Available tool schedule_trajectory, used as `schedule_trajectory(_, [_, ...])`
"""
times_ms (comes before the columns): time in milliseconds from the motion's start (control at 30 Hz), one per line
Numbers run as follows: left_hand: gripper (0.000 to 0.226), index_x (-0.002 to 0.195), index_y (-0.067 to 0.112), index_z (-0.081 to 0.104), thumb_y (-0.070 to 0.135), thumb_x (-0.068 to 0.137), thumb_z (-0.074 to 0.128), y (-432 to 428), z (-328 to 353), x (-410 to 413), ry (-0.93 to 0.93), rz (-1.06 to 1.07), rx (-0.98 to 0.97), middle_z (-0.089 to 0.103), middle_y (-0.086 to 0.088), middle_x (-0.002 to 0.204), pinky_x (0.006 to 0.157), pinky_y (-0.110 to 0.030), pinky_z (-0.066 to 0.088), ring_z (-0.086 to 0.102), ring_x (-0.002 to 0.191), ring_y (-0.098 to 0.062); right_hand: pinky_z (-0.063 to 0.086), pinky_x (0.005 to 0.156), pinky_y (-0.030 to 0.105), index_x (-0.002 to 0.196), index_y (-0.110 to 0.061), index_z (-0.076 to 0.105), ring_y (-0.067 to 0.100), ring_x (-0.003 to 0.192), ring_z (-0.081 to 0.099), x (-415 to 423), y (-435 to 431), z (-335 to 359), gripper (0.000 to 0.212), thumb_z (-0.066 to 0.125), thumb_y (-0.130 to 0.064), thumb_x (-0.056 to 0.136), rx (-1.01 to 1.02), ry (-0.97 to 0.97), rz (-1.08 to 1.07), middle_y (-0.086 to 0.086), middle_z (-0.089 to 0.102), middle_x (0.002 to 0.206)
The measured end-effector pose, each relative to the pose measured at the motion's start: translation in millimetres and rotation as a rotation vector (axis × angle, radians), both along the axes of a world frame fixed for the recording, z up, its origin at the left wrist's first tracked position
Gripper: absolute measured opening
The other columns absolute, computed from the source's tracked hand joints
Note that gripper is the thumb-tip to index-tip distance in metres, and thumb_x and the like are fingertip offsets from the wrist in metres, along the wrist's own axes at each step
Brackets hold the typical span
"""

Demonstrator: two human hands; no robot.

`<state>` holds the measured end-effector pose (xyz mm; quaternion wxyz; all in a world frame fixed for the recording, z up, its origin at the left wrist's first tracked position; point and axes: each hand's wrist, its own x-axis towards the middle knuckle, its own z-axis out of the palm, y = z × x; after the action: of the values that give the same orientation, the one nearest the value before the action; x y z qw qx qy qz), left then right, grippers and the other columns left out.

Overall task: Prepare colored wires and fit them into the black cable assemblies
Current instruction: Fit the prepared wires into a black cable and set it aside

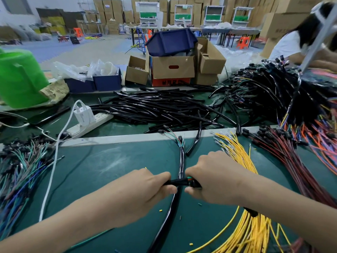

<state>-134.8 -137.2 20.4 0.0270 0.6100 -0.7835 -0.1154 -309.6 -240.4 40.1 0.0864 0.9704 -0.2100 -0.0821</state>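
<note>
A black cable assembly (pixel 175 182) is gripped by the left hand (pixel 145 190) and the right hand (pixel 213 178) above the green mat (pixel 109 170). Red and green wires (pixel 189 178) are seen between the hands. Yellow wires (pixel 237 154) are spread just beside the right hand, and black tubing (pixel 160 106) is piled beyond.

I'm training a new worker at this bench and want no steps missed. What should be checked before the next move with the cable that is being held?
1. Grip of the left hand on the black sleeve: ok.
2. Grip of the right hand on its other side: ok.
3. The coloured wires showing between the hands: ok, red and green.
4. Those wires fully seated: cannot tell, fingers hide it.
5. The yellow wires close by the right hand: ok.
6. The mat free of offcuts: not ok, small yellow bits lie there.
</note>
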Motion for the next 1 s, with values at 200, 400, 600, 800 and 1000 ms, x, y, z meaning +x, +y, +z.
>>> schedule_trajectory(200, [0.046,0.076,0.030,0.023,0.068,0.076,-0.003,0,-6,-7,-0.031,0.009,-0.048,0.037,0.002,0.057,0.056,-0.041,0.036,0.038,0.052,-0.023,0.030,0.056,0.031,0.075,-0.023,0.047,0.028,0.062,0.038,4,3,-7,0.035,0.049,-0.056,0.087,0.082,-0.142,0.008,-0.007,0.032,0.056])
schedule_trajectory(400, [0.037,0.077,0.035,0.027,0.065,0.084,0.007,0,2,13,0.034,0.009,-0.259,0.037,0.010,0.055,0.055,-0.033,0.032,0.037,0.058,-0.016,0.048,0.066,0.026,0.090,-0.022,0.063,0.007,0.066,0.059,-19,-23,11,0.035,0.058,-0.056,0.083,0.956,-0.442,-0.056,-0.006,0.064,0.073])
schedule_trajectory(600, [0.034,0.082,0.033,0.031,0.062,0.086,0.013,6,4,20,0.066,0.021,-0.296,0.035,0.015,0.052,0.052,-0.035,0.036,0.042,0.057,-0.017,0.054,0.055,0.034,0.110,-0.008,0.059,0.029,0.060,0.063,-36,-26,-4,0.032,0.044,-0.033,0.096,1.647,-0.570,-0.278,0.011,0.064,0.084])
schedule_trajectory(800, [0.033,0.077,0.038,0.028,0.063,0.087,0.010,2,-1,19,-0.008,0.022,-0.203,0.040,0.010,0.059,0.058,-0.029,0.032,0.038,0.063,-0.014,0.032,0.041,0.021,0.104,-0.014,0.063,0.013,0.042,0.041,-36,-26,-7,0.028,0.048,-0.035,0.095,1.514,-0.567,-0.383,0.008,0.065,0.073])
schedule_trajectory(1000, [0.014,0.099,0.035,0.038,0.046,0.099,0.029,-7,-4,8,0.044,0.024,-0.055,0.047,0.011,0.065,0.064,-0.033,0.037,0.043,0.065,-0.013,0.035,0.040,0.020,0.095,-0.023,0.064,0.014,0.038,0.040,-32,-21,-15,0.018,0.046,-0.024,0.099,1.135,-0.630,-0.388,0.003,0.070,0.070])
